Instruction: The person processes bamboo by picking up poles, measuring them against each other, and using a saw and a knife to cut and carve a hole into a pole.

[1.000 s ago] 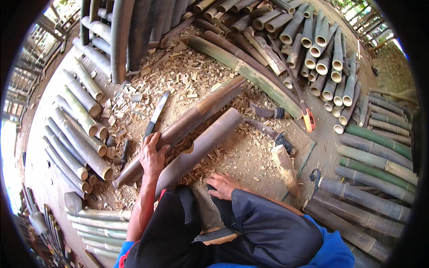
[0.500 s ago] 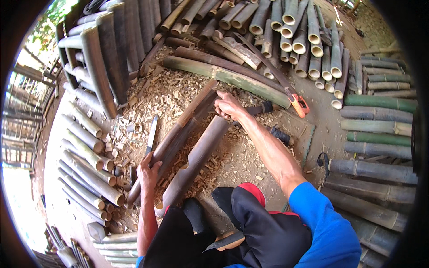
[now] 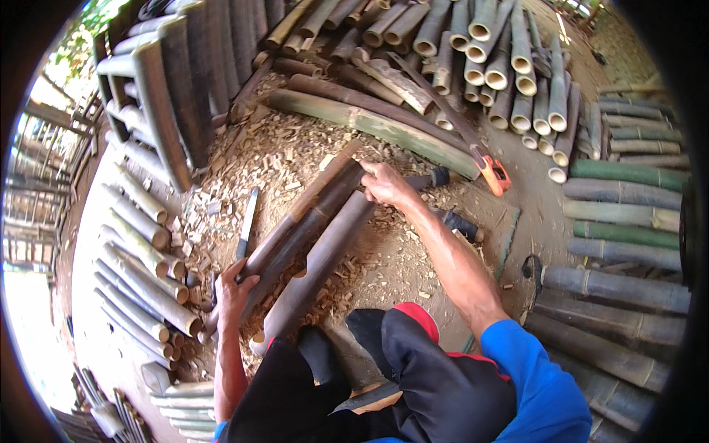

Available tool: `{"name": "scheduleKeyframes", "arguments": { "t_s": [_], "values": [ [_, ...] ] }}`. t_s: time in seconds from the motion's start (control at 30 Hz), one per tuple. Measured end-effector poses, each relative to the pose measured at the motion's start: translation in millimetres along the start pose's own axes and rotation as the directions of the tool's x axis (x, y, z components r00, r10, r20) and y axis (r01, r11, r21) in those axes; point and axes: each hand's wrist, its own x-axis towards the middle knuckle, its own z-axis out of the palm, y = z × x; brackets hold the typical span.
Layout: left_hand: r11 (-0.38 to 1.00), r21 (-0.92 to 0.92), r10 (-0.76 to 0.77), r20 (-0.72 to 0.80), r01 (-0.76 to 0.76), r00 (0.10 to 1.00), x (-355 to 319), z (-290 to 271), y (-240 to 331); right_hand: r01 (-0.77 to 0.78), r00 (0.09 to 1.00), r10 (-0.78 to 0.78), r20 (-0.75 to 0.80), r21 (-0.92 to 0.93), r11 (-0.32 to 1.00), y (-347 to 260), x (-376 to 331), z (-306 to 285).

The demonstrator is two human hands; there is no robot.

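While the left hand [image 3: 235, 289] clasps the long brown split bamboo half [image 3: 303, 221] at seven o'clock, the right hand [image 3: 384, 184] clamps its one-o'clock end, so lifting it next needs both grips firm.

I get a single head view, worn high and tipped steeply down at the ground between my knees, close enough that my legs fill six o'clock. Its fisheye bends everything toward a dark round rim. Stacked bamboo poles [image 3: 509, 66] ring twelve o'clock, with more at three and nine.
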Motion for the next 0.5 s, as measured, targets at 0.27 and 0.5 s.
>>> {"name": "scheduleKeyframes", "arguments": {
  "t_s": [0.27, 0.5],
  "values": [
    [0.973, 0.187, 0.22, -0.575, -0.135, 0.788, -34.9, -42.6, 17.5, 0.196, 0.962, -0.2, -0.185, -0.038, 0.98, -3.4, -60.9, 23.5],
    [0.814, -0.037, -0.403, -0.754, 0.579, 0.519, -46.3, -171.7, -77.6, 0.179, 0.984, -0.174, 0.041, -0.286, 0.941, 56.6, -116.9, 33.1]
  ]
}}
